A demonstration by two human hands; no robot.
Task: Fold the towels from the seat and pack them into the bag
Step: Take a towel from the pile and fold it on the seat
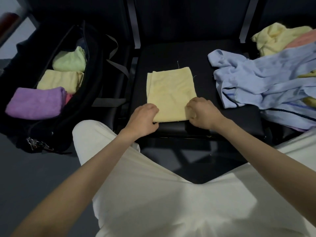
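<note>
Both your left hand (142, 119) and right hand (200, 112) pinch the yellow towel (171, 93) at its 2 near corners, so lift them together and fold evenly away.

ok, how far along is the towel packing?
Done: green, yellow and purple towels lie folded in the bag. In hand: both hands, left and right, grip the near edge of a part-folded yellow towel on the seat. Left: the unfolded pile at right.
</note>
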